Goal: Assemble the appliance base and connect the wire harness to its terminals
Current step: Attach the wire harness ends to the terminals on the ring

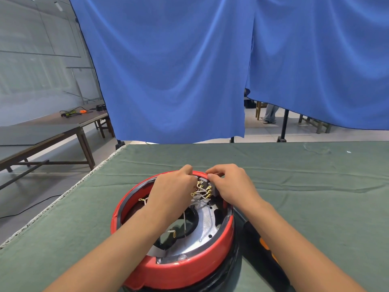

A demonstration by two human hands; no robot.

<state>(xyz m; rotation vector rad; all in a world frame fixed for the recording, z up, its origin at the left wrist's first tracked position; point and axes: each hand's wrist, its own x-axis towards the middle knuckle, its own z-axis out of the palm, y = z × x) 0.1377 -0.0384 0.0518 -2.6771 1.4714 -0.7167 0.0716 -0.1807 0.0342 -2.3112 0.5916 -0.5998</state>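
The red appliance base (181,268) is being kept open side up on the green table cloth (315,186), directly beneath both forearms, with its silver metal plate (202,234) exposed inside the rim. At the far rim, between the two hands, white harness wires (200,192) tipped with brass terminals (208,191) are being handled: the left hand (174,186) is being curled over them from one side, while the right hand (231,184) is being pinched at the grey terminal block (205,179); which wire each is gripping cannot be told. Under the right forearm a black and orange tool (263,247) is being left lying just beside the base, and a blue curtain (189,70) is being hung beyond the hands.
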